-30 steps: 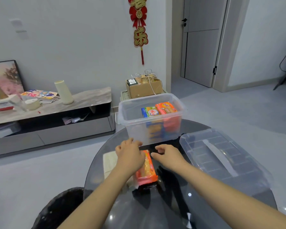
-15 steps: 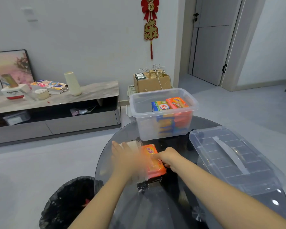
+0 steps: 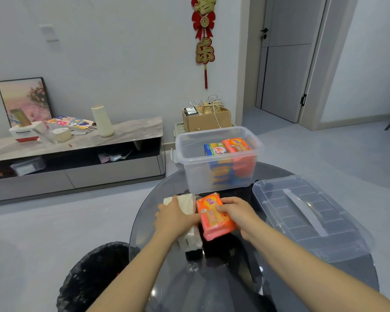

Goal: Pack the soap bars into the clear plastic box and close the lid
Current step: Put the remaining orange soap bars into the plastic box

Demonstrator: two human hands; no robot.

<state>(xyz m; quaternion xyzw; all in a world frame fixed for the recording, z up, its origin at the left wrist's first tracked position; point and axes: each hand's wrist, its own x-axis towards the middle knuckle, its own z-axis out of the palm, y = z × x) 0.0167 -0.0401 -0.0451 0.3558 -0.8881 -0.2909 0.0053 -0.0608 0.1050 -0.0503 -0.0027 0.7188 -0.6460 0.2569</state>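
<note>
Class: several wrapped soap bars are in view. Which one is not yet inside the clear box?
The orange soap bar on the glass table, gripped by the right hand. The others stand stacked inside the clear box.

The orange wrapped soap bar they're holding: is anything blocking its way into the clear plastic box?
Nothing visible does. The orange wrapped soap bar lies just before the open clear plastic box; the clear lid rests aside, rightward.

A pale wall (image 3: 122,52) is hung with a red and gold ornament (image 3: 203,30). A low cabinet (image 3: 74,158) with a marbled top is set against it, where a framed picture (image 3: 24,99) is leaned. A grey door (image 3: 286,57) is seen to the right. The grey floor (image 3: 54,221) is evenly lit.
</note>
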